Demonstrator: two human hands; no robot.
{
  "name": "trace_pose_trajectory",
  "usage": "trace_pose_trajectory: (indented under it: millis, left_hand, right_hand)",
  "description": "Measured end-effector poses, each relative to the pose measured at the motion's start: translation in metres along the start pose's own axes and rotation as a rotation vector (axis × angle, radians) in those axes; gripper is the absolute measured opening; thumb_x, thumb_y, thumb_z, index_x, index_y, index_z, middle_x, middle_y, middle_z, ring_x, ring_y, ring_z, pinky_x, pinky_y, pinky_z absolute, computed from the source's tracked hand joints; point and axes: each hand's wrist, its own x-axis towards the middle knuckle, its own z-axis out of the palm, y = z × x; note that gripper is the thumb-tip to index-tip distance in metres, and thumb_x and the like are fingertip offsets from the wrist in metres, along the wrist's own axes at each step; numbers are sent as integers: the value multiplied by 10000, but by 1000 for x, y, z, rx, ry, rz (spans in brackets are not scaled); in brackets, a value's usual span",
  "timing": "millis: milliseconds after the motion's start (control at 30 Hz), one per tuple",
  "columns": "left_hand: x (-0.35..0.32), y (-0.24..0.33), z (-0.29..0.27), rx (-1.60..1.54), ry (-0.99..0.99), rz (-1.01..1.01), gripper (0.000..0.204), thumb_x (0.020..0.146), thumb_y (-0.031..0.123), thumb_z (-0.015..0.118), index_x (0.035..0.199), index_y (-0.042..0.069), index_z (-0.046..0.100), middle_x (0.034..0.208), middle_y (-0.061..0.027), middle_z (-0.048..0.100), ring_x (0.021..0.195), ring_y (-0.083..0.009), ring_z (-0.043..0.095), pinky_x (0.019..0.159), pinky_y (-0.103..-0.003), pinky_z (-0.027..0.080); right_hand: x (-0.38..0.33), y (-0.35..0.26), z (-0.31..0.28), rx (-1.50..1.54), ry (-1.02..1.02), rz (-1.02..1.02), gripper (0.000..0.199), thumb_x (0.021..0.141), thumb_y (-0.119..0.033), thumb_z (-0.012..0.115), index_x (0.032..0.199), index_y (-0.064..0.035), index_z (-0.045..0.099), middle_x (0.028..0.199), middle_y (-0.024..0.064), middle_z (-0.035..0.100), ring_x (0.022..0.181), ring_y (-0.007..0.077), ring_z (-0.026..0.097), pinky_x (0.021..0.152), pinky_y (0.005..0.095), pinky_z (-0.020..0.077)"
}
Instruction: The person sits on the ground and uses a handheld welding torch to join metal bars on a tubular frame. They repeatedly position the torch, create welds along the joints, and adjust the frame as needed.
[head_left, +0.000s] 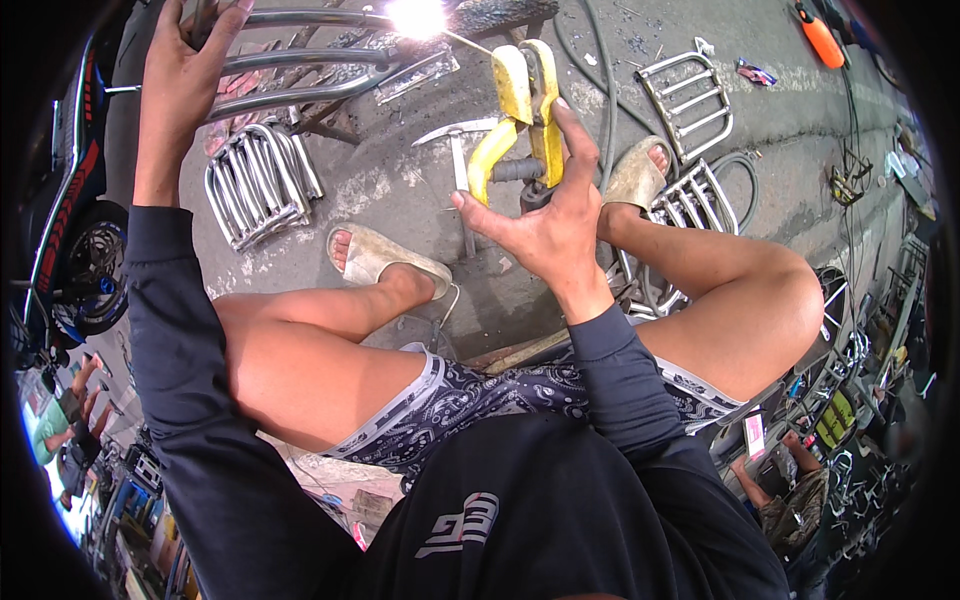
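Note:
My right hand point(555, 220) is closed round a yellow welding electrode holder point(552, 140). A thin welding rod point(468, 42) sticks out of its jaws toward the upper left. At the rod's tip a white arc glare point(415, 17) hides the joint on a bent metal tube frame point(300, 60). My left hand point(185, 85) grips the left end of this frame; part of its fingers is cut off by the top edge. Below the frame, a chipping hammer point(460, 180) with a pale, pointed head stands near the electrode holder.
Shiny tube racks point(260, 185) are stacked by my left foot; another rack point(690, 105) lies at the upper right. A cable point(608, 90) crosses the ground. A motorcycle point(85, 260) stands at the left. Other people are at the lower left and lower right.

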Motion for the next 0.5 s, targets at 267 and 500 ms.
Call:
trace_pose_trajectory:
  millis: [267,500]
  left_hand:
    - [-1,6,3,-27,18,-74,684,1074,145,687,1674,47,372,1673,-231,474,1387,-336,627,1139,-485,577]
    - [-5,25,4,29,13,-174,670,1077,141,672,1672,42,379,1576,-221,563,1242,-290,706,1057,-436,622]
  right_hand:
    - [1,1,1,2,2,-11,1260,693,-290,1058,1643,-26,273,1485,293,586,1278,362,699,1053,438,607]
    - [-1,-1,0,103,-7,83,1260,696,-291,1059,1643,-23,272,1481,275,591,1270,341,702,1047,442,609]
